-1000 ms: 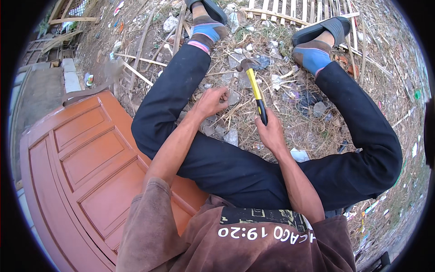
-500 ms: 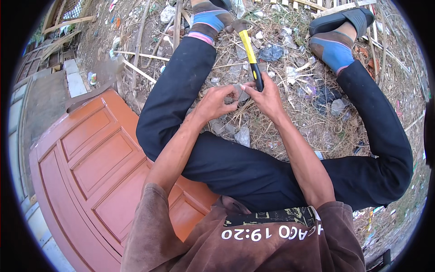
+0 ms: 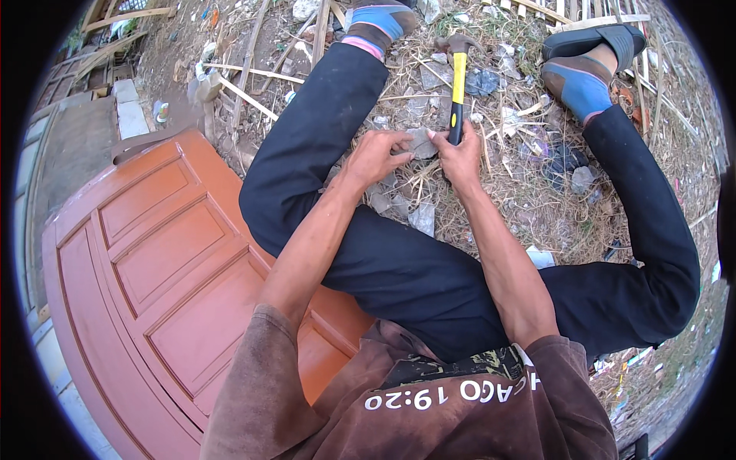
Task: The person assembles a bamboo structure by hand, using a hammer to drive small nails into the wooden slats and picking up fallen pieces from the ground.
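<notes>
My right hand (image 3: 461,159) is closed around the black grip of a claw hammer (image 3: 458,80). The hammer points away from me, its yellow shaft up and its metal head over the littered ground. My right thumb reaches left to the edge of a flat grey stone (image 3: 422,143). At the other side of that stone is my left hand (image 3: 377,159), fingers curled and thumb bent toward the index finger. Whatever small thing may be between those fingers is too small to make out.
A reddish-brown panelled door (image 3: 172,264) lies at my left, partly under my leg. Broken stones (image 3: 422,218), dry grass and plastic scraps cover the ground between my legs. Wooden strips (image 3: 244,98) lie at the far left; pale slats (image 3: 598,23) are at the far right.
My hands have drawn apart, leaving more of the grey stone showing between them. The hammer, still in my right hand, now stands straighter. The whole view has shifted slightly.
</notes>
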### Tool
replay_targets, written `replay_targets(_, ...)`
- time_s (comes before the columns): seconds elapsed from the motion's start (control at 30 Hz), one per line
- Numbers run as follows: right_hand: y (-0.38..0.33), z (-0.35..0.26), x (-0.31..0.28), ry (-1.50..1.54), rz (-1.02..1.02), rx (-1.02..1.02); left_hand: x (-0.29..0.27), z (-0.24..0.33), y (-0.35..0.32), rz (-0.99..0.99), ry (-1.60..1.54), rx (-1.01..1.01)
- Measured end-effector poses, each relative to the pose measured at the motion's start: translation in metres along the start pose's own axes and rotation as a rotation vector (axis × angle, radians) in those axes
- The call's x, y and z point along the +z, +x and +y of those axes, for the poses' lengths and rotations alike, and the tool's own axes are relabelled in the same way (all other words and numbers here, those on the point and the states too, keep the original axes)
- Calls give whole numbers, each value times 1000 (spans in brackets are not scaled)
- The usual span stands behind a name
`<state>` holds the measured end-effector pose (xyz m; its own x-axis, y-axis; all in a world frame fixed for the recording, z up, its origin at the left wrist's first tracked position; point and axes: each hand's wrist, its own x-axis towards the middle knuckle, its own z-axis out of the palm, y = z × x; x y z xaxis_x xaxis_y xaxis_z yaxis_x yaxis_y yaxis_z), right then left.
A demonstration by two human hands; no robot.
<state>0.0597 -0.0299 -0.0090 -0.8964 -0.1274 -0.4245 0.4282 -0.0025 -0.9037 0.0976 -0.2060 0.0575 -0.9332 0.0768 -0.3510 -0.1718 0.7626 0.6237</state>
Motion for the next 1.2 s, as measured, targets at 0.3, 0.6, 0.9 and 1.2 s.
replay_targets(0.3,-2,5,5,-78,17,-39,16,13,-13,87,203,65)
replay_targets(0.6,-9,3,14,-159,136,-151,41,48,-48,18,614,-138)
replay_targets(0.9,-10,1,12,-98,179,-206,49,52,-42,30,575,-206)
replay_targets(1.2,-32,-57,-58,-392,-49,-145,51,45,-46,50,540,-191)
